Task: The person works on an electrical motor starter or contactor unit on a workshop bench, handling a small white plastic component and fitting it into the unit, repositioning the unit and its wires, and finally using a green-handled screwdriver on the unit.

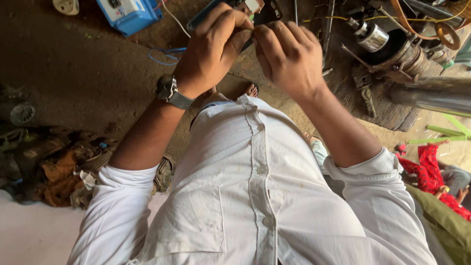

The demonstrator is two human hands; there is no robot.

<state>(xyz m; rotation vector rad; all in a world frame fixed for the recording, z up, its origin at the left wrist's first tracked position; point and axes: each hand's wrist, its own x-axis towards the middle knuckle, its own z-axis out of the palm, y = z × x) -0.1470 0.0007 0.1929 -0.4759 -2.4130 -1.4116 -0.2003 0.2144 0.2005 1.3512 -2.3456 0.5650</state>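
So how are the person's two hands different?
The left hand has a grey wristwatch just below it; the right hand has a bare wrist. The left hand curls tighter, with its thumb pressed forward, while the right hand shows more of its flat back. Both pinch at the same small thing between their fingertips, above a white shirt.

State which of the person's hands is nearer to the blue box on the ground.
Left. The left hand is just right of the blue box; the right hand lies farther right, beyond it.
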